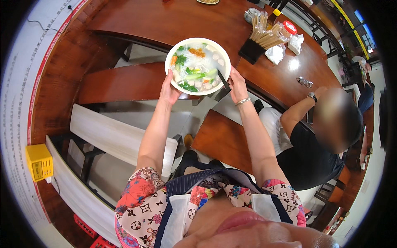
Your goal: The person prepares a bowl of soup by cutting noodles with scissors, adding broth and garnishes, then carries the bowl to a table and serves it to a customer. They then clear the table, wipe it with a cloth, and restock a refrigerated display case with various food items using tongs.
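Note:
A large white bowl of noodle soup (198, 66) is held up between my two hands, level with the near edge of the table. White noodles, pale meatballs, green leaves and an orange-brown topping show in the broth. A black spoon (223, 79) leans out over the bowl's right rim. My left hand (169, 90) grips the lower left rim, its thumb on top. At the right rim my right hand (237, 86) holds the bowl beside the spoon handle, a bracelet on its wrist. The undersides of both hands' grips are hidden.
A brown wooden table (136, 20) stretches ahead. On it stand a black chopstick holder (251, 51), a red-lidded jar (289, 28) and a tissue pack (295, 44). A seated person (314, 153) in black is at my right. Wooden benches (120, 82) lie below; a yellow box (39, 162) is at left.

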Available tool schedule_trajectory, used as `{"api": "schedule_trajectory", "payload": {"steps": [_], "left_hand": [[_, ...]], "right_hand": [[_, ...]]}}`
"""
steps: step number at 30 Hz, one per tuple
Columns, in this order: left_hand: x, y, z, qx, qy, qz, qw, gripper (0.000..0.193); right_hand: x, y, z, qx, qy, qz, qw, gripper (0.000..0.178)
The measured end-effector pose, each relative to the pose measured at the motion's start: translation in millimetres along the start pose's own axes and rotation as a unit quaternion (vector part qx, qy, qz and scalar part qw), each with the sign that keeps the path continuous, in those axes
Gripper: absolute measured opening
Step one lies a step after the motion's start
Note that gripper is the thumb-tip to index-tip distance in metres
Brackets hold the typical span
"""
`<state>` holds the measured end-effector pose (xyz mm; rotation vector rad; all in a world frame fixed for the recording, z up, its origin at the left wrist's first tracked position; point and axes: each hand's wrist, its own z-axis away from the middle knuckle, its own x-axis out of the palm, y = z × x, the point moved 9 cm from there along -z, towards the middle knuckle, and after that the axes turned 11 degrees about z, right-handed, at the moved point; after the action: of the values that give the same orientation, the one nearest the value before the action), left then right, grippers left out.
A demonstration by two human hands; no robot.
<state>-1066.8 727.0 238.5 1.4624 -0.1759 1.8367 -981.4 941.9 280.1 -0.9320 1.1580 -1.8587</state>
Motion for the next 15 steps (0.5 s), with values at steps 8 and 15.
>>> {"api": "schedule_trajectory", "payload": {"steps": [8,15], "left_hand": [[30.9,19.4,-7.5,-0.05,-0.024,-0.054,0.997,0.069],[39.6,38.8,-20.0,-0.059,-0.024,-0.098,0.993,0.069]], "right_hand": [[-1.7,-5.0,-31.0,0.012,0.028,0.041,0.999,0.037],[26.2,-35.7,-35.0,0.032,-0.012,0.018,0.999,0.038]]}}
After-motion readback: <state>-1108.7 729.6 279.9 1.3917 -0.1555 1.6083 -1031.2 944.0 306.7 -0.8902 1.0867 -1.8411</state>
